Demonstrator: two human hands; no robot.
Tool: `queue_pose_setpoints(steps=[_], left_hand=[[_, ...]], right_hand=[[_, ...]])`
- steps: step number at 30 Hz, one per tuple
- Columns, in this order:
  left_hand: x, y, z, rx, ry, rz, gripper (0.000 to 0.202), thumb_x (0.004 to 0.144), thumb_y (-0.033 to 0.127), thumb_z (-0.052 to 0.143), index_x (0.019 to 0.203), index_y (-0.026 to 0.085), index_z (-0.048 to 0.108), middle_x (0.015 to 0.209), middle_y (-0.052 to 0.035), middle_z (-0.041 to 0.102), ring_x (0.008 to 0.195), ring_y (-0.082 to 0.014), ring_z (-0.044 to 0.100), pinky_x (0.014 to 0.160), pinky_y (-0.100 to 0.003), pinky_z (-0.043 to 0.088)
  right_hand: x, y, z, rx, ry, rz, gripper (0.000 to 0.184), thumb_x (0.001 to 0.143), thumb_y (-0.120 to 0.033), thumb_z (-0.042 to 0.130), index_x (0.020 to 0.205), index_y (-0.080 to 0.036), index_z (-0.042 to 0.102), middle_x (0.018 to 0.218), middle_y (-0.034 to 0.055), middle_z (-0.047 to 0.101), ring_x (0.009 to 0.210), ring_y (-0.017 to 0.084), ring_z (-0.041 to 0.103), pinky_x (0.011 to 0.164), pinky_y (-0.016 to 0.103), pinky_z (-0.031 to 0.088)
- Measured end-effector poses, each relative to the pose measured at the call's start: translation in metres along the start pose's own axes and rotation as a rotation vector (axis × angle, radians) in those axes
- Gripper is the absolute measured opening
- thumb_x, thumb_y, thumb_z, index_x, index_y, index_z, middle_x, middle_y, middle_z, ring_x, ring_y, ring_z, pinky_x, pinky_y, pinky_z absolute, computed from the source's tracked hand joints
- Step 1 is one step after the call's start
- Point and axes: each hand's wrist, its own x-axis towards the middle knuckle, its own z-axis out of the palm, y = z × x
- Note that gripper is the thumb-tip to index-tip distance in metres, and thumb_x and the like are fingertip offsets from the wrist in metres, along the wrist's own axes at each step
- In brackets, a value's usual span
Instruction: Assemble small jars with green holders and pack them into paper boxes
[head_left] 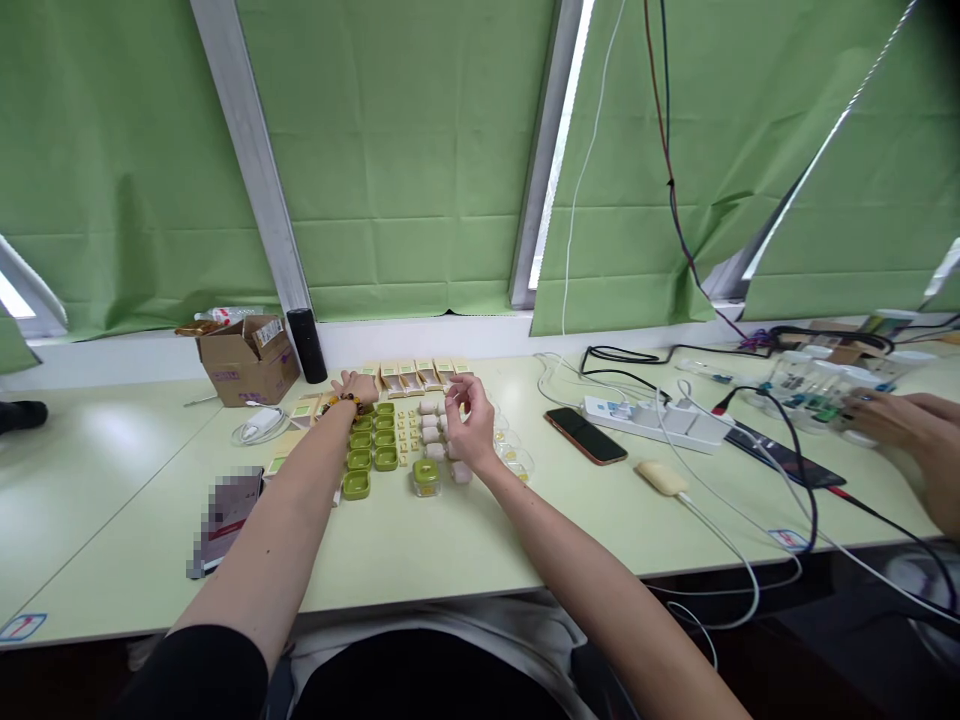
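Observation:
My left hand [354,386] reaches to the far end of a row of small cream boxes [411,376] by the window sill, fingers curled on one of them. My right hand [469,418] hovers over a column of pale pink pieces [430,422], fingers pinched together; what they hold is too small to name. Between my arms lie green square lids [373,443] in rows, and a clear little pot with a green lid [426,477] stands nearest me. Several clear empty pots [514,457] sit right of my right hand.
A cardboard box [249,359] and a black cylinder [307,345] stand at the back left. A phone [586,435], a white power strip [664,417] with cables and a cream charger [661,477] lie to the right. Another person's hand [900,420] works at the far right.

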Motion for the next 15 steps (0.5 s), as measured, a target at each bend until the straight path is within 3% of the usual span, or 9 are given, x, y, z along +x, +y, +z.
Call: queue_pose_setpoints(steps=[3,7,11,15], left_hand=[[-0.002,0.001,-0.014,0.152,-0.007,-0.204,0.026,0.083,0.026,0.071,0.102,0.008,0.067,0.12,-0.03,0.064,0.124,-0.0483,0.05,0.101,-0.067,0.036],[-0.017,0.017,-0.035,0.245,0.084,-0.221,0.049,0.092,0.021,0.052,0.139,0.007,0.056,0.144,-0.0316,0.052,0.132,-0.0467,0.043,0.105,-0.064,0.033],[-0.061,0.054,-0.05,0.361,0.278,0.024,0.057,0.101,0.024,0.041,0.155,0.005,0.042,0.154,-0.0294,0.046,0.132,-0.0435,0.044,0.106,-0.058,0.034],[-0.123,0.09,-0.054,0.428,0.365,0.232,0.061,0.104,0.024,0.04,0.162,0.005,0.036,0.155,-0.0281,0.048,0.132,-0.0424,0.046,0.111,-0.058,0.031]], right_hand=[[0.0,-0.001,0.0,-0.01,-0.016,0.007,0.03,0.091,-0.023,0.06,0.12,-0.025,0.058,0.093,0.001,0.066,0.075,0.019,0.058,0.07,0.033,0.046],[0.0,-0.005,-0.001,-0.008,-0.043,0.034,0.03,0.091,-0.024,0.061,0.121,-0.025,0.058,0.094,0.0013,0.067,0.077,0.019,0.06,0.071,0.034,0.047],[0.003,-0.004,0.003,0.061,-0.109,0.145,0.03,0.093,-0.032,0.066,0.121,-0.025,0.059,0.101,0.0036,0.069,0.081,0.02,0.063,0.073,0.035,0.051],[0.006,0.004,0.013,0.242,-0.178,0.275,0.052,0.087,-0.047,0.079,0.128,-0.026,0.057,0.119,0.0089,0.069,0.093,0.022,0.069,0.084,0.039,0.058]])
